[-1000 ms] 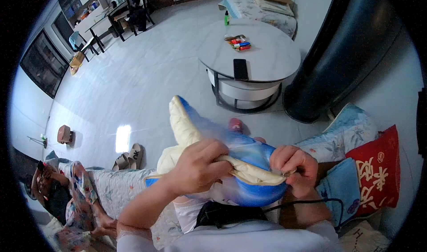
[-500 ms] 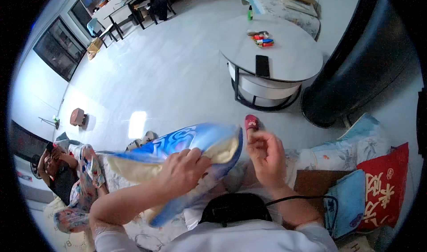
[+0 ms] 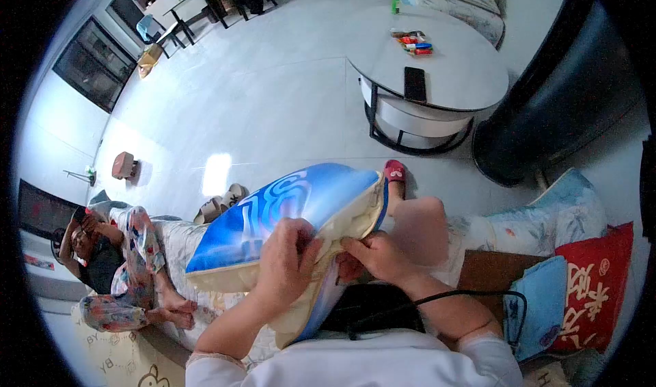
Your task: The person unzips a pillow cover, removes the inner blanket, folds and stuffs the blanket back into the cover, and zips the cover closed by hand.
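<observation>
A blue cushion [image 3: 232,230] with pale swirling print and cream edging lies across my lap, tilted, its cream side facing me. My left hand [image 3: 285,260] is closed on the cream edge near its middle. Just right of it, my right hand [image 3: 379,256] pinches the same cream edge between thumb and fingers. The cushion's underside and some of my right fingers are hidden.
Another person [image 3: 102,250] sits at left, holding a phone. A round table [image 3: 465,72] ahead bears a phone [image 3: 415,84] and small packets. A red cushion [image 3: 601,288] and folded blue cloth [image 3: 536,308] lie at right.
My right hand, earlier raised apart from the cushion, has come down onto its cream edge. The cushion has turned and steadied, and my left hand has shifted slightly right.
</observation>
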Available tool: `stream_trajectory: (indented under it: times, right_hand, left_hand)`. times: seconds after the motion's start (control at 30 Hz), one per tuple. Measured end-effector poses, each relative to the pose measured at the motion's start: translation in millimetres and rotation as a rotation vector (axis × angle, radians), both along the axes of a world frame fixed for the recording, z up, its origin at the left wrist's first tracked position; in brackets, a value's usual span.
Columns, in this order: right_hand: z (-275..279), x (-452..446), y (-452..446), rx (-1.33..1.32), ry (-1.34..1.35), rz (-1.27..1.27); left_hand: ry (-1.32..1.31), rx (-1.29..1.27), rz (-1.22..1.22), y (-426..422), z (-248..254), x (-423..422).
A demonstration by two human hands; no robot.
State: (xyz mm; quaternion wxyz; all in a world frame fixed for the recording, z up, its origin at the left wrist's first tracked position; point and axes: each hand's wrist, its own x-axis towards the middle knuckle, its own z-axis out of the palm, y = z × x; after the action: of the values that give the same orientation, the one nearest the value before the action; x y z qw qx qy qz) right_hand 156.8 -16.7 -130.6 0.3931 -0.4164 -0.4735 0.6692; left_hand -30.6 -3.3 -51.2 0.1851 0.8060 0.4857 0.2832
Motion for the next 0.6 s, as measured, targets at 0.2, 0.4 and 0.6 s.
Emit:
stream_trajectory:
  times: [0.2, 0.4, 0.6]
  right_hand:
    - [27, -6, -6, -0.068, 0.04, 0.302]
    - [35, -17, 7, -0.126, 0.018, 0.603]
    - [38, -27, 11, -0.287, 0.043, 0.467]
  left_hand:
    - [0.198, 0.059, 0.107, 3, 3, -12]
    - [0.241, 0.196, 0.138, 9, -27, -9]
    - [0.144, 0.217, 0.126, 7, -24, -11]
